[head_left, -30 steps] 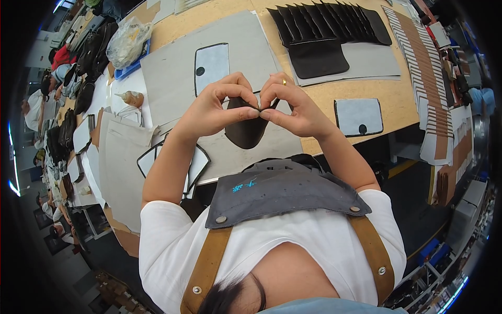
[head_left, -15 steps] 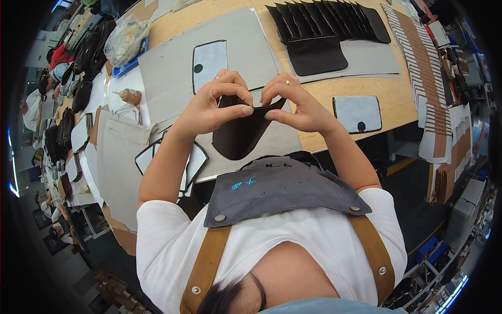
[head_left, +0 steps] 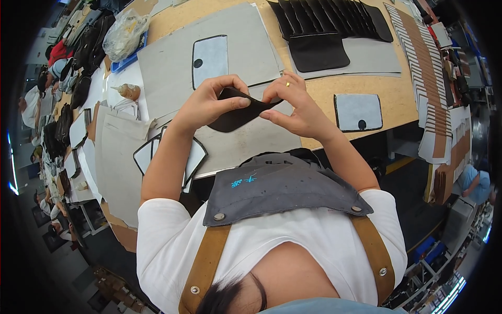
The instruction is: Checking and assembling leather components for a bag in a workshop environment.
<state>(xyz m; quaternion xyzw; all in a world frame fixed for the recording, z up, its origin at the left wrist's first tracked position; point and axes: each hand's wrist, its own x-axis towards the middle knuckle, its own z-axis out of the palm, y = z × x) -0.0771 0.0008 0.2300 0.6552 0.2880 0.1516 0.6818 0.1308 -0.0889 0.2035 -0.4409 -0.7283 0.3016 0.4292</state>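
Over the near part of the worktable I hold a black, leather-like flap (head_left: 230, 119) with rounded corners. My left hand (head_left: 212, 102) pinches its upper edge, thumb on the near face. At its right end, my right hand (head_left: 295, 107) grips the edge between thumb and fingers; a ring is on one finger. The flap's far side is hidden. Beyond my hands, a pale panel with black edging and a black dot (head_left: 210, 65) lies on grey board (head_left: 167, 57). A similar panel (head_left: 358, 111) rests to the right, and more edged pieces (head_left: 195, 159) lie by my left forearm.
Overlapping black flaps (head_left: 319, 52) lie at the far right on grey board. On the left are a small nozzle bottle (head_left: 129, 92) and a plastic bag (head_left: 125, 36) in a blue tray (head_left: 125, 64). Striped strips (head_left: 426, 73) line the right side. Other people work far left.
The black flap has tilted up and flattened, its lower end rising away from my apron. My left hand has shifted slightly left; both hands still hold the flap.
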